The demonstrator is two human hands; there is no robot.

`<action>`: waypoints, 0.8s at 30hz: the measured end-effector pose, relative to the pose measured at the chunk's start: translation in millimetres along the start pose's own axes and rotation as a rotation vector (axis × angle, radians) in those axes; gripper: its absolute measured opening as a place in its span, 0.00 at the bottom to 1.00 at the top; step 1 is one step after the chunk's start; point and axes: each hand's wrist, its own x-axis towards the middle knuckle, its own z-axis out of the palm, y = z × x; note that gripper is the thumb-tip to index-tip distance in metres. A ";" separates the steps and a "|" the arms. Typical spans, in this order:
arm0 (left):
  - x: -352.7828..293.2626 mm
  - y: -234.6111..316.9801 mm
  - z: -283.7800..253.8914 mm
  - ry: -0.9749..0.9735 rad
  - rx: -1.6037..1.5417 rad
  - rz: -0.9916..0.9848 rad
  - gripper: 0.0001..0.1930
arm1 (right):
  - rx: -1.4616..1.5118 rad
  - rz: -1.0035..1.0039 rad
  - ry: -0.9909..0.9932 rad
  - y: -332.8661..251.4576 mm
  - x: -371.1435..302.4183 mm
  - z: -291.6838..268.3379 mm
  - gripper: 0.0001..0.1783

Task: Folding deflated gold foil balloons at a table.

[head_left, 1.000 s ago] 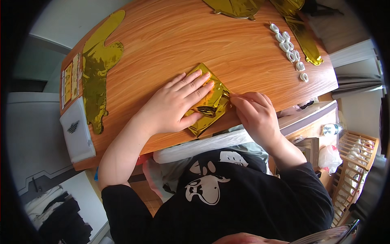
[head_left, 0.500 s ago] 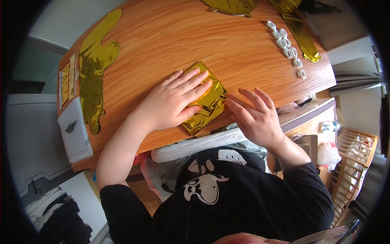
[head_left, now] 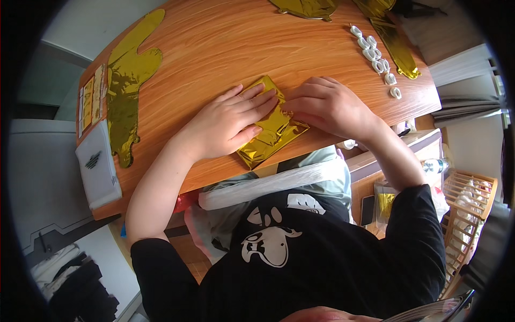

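My left hand [head_left: 228, 126] lies flat, fingers spread, pressing the folded gold foil balloon [head_left: 271, 134] onto the wooden table [head_left: 225, 48] near its front edge. At three o'clock of it, my right hand [head_left: 330, 107] presses flat on the packet's corner. It looks mostly folded; other foil balloons [head_left: 126, 86] remain unfolded.

Glossy crinkled gold foil packet [head_left: 271, 134], smooth grained wood table [head_left: 225, 48]
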 end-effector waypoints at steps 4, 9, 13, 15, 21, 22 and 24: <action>-2.6 -3.1 3.8 0.060 -0.033 -0.011 0.31 | -0.098 -0.244 -0.088 8.8 15.1 2.0 0.19; -3.3 -3.0 3.9 0.103 -0.015 0.019 0.35 | -0.016 -0.240 -0.173 15.5 17.4 9.2 0.19; -2.4 -2.2 6.0 0.116 -0.014 0.016 0.38 | 0.089 -0.164 -0.167 17.2 19.2 8.2 0.17; -1.9 -4.5 6.4 0.103 -0.028 0.017 0.38 | 0.109 -0.167 -0.177 16.8 21.7 6.0 0.18; 0.3 -10.9 1.8 0.061 -0.267 -0.062 0.40 | 0.272 0.076 -0.177 1.6 29.5 6.4 0.23; -0.1 -9.5 -0.3 0.056 -0.358 -0.093 0.42 | 0.239 0.031 -0.147 3.6 32.8 10.7 0.24; -4.4 -11.8 5.6 0.127 -0.375 -0.097 0.44 | 0.210 -0.021 -0.117 2.3 36.8 15.0 0.25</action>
